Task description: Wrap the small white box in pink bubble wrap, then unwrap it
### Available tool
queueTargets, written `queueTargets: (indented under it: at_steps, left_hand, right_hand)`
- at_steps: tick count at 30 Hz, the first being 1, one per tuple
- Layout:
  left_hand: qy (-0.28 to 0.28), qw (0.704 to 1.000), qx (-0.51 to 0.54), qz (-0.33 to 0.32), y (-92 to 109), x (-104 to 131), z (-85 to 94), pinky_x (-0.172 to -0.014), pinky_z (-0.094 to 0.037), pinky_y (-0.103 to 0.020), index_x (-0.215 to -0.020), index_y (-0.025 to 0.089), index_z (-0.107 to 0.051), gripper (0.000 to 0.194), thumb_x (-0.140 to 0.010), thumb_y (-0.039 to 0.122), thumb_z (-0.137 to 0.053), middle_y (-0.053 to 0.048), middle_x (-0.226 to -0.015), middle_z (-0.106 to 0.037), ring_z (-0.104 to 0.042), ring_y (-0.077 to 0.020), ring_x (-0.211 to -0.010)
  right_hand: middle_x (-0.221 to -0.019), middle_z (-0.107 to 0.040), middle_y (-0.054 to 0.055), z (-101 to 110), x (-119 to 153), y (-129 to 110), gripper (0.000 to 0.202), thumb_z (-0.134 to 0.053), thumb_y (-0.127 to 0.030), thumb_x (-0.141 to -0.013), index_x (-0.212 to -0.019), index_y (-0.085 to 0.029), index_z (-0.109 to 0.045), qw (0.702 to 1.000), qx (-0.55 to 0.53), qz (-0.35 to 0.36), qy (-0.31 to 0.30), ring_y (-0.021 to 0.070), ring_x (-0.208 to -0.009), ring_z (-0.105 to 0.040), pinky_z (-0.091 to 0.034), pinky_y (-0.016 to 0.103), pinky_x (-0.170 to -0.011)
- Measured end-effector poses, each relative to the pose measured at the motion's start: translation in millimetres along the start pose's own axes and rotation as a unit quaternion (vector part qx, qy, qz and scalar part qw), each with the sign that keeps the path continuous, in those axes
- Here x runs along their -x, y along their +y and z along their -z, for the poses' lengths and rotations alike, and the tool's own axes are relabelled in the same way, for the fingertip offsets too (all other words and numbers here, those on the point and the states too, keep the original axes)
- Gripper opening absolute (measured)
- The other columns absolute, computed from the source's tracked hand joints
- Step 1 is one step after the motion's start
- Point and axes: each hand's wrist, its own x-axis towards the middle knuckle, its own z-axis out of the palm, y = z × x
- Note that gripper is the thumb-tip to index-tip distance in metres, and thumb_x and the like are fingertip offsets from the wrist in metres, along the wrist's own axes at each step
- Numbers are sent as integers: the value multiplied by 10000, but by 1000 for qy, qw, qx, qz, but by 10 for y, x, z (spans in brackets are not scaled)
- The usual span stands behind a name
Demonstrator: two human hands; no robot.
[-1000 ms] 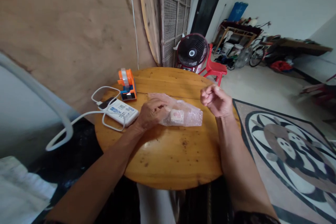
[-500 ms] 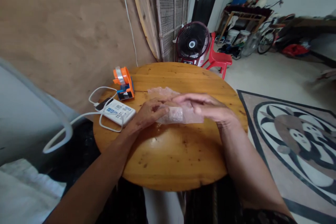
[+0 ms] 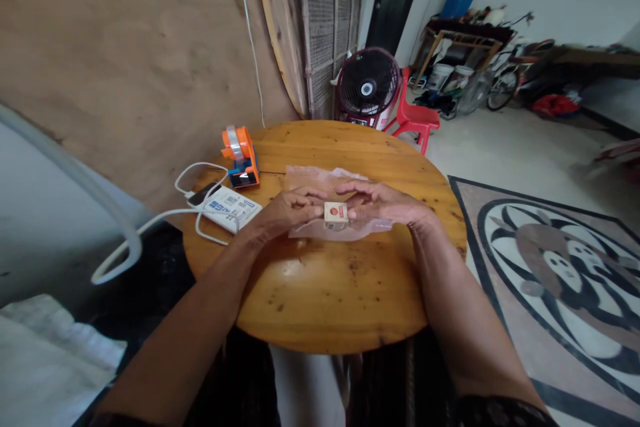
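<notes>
A small tan cardboard box point(image 3: 335, 214) with a red print sits over a sheet of pinkish bubble wrap point(image 3: 320, 177) on the round wooden table. From the left side my left hand point(image 3: 294, 208) grips the box, its thumb against the edge. My right hand point(image 3: 383, 203) curves around the opposite side, thumb touching the box, so the two hands hold it between them. Parts of the wrap are hidden under the hands and box.
An orange and blue tape dispenser point(image 3: 243, 157) stands at the table's left, beside a white box point(image 3: 233, 208) with a black device and white cable. Beyond the round table point(image 3: 335, 293) are a fan point(image 3: 369, 83) and a red chair point(image 3: 419, 117).
Bubble wrap lay over the box between my hands; now the wrap is opened out and the box shows bare on top. The hands stay in nearly the same place.
</notes>
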Motion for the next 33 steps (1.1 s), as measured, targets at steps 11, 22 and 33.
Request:
queueTargets:
  at_steps: [11, 22, 33]
  left_hand:
    - [-46, 985, -161, -46, -69, -10, -125, -1098, -363, -530, -1494, 218, -285, 1080, -592, 449, -833, -173, -1503, -399, -404, -374, -1367]
    - [-105, 958, -267, -23, -159, 3, -40, -1172, -218, -577, -1531, 200, -199, 1123, -623, 497, -788, -180, -1588, -244, -250, -397, -1449]
    - [-39, 969, -243, -39, -85, -8, -71, -1117, -328, -546, -1525, 192, -235, 977, -729, 494, -714, -180, -1513, -397, -405, -376, -1370]
  right_hand:
    - [-1533, -392, 109, -21, -76, 61, 990, -816, -500, -644, -1487, -249, -361, 977, 209, 26, 44, 323, -1361, -426, -355, 481, -1128]
    - [-1120, -679, 97, 116, -256, 358, 434, -600, -419, -841, -1200, -175, -622, 966, 175, 47, 187, 263, -1022, -631, -496, 410, -927]
    - [-1413, -556, 70, 106, -105, 201, 610, -702, -278, -757, -1347, -231, -556, 961, 257, 62, 76, 307, -1261, -533, -410, 470, -1074]
